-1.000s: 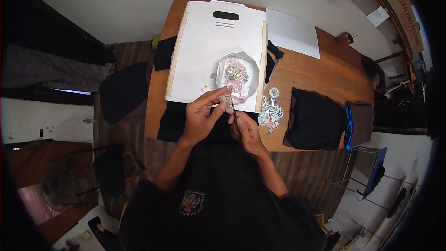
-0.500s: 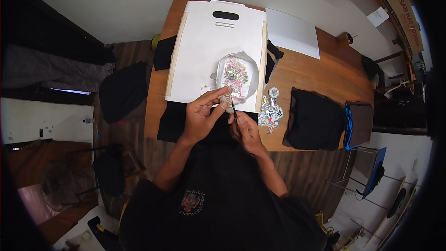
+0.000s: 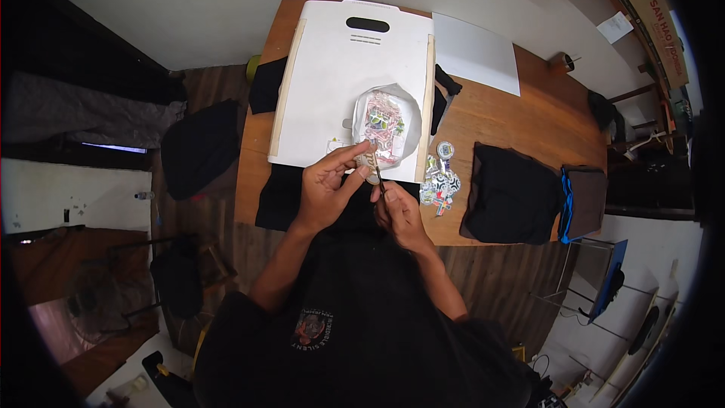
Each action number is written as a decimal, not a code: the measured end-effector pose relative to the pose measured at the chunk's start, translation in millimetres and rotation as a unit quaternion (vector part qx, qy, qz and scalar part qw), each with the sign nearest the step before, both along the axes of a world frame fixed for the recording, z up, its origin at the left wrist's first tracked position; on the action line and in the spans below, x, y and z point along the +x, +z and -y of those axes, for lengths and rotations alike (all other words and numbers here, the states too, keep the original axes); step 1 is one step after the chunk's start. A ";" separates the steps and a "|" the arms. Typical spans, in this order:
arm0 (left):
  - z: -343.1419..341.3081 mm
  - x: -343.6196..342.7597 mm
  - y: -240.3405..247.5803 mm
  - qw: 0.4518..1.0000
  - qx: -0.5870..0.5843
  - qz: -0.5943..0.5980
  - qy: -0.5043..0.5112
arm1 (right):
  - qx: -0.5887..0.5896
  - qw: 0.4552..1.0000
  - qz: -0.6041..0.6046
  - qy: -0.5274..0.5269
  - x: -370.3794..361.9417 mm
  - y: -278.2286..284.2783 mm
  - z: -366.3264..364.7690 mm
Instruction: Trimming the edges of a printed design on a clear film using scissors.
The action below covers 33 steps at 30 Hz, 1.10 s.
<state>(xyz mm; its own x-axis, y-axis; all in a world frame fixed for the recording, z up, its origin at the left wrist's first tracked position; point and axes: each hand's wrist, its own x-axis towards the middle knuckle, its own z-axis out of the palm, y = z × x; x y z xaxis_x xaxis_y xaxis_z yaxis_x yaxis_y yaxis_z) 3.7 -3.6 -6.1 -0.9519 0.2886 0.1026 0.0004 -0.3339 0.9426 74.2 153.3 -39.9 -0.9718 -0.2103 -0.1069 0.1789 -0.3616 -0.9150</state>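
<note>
Pinched between the thumb and fingers of my left hand (image 3: 326, 186) is a small printed cutout (image 3: 368, 160), pale with brownish print. My right hand (image 3: 400, 215) is closed round a pair of small dark scissors (image 3: 381, 186), whose blades reach up to the cutout's right edge. The scissors' handles are mostly hidden by my fingers. Just beyond both hands, a white open bag (image 3: 412, 125) with a folded rim holds scraps of red and green printed film. Several colourful cutouts (image 3: 441, 183) lie in a loose pile on the table to the right of my right hand.
A white board (image 3: 321, 83) with a handle slot lies on the wooden table (image 3: 483, 117) under the bag. Folded black cloth (image 3: 513, 193) sits at the right, beside a brown and blue bundle (image 3: 583, 202). A white sheet (image 3: 479, 53) and an orange cup (image 3: 560, 63) are farther back.
Both hands stay almost in place. The scissors have shifted very slightly against the cutout's edge; nothing has been let go.
</note>
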 end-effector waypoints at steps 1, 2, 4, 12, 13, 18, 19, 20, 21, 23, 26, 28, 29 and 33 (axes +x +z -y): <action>-0.3 -0.1 0.4 1.000 0.000 0.001 0.000 | 0.001 1.000 0.000 0.000 -0.1 0.6 -0.3; -0.5 -0.3 1.0 1.000 0.001 0.001 0.000 | 0.001 1.000 0.000 0.000 -0.1 0.2 -0.7; -0.9 -0.8 2.2 1.000 0.001 0.000 0.002 | 0.000 1.000 -0.002 0.005 0.1 -1.6 -1.5; -1.0 -0.7 8.5 1.000 0.025 0.003 0.001 | 0.007 1.000 0.003 0.016 3.2 -1.6 0.1; -1.1 -0.8 8.4 1.000 0.031 0.000 0.000 | 0.006 1.000 0.006 0.017 3.1 -1.7 -0.2; 1.0 -0.9 6.8 1.000 0.021 0.001 -0.002 | -0.002 1.000 0.000 0.010 2.1 1.1 1.5; 1.7 -1.1 6.2 1.000 0.015 -0.001 -0.004 | -0.004 1.000 0.000 0.006 1.5 1.7 2.5; 2.0 -0.8 5.9 1.000 0.015 -0.001 -0.004 | -0.004 1.000 0.000 0.007 1.0 2.0 2.5; 2.2 -0.4 5.3 1.000 0.014 -0.005 -0.004 | -0.008 1.000 0.004 0.006 0.7 2.0 2.5; 2.5 0.1 5.0 1.000 0.014 -0.009 -0.004 | -0.011 1.000 0.007 0.006 0.3 2.1 2.7; 2.9 -0.2 4.0 1.000 0.010 -0.013 -0.007 | -0.011 1.000 0.006 0.003 0.1 0.8 3.5; 3.7 -1.4 2.8 1.000 0.006 -0.016 -0.006 | -0.014 1.000 0.005 0.005 0.0 -1.2 4.1; 2.9 -1.3 2.9 1.000 0.006 -0.016 -0.005 | -0.014 1.000 0.004 0.005 0.1 -1.6 3.4; 1.4 -0.8 3.9 1.000 0.006 -0.015 -0.007 | -0.012 1.000 -0.004 0.004 -0.3 -2.3 2.3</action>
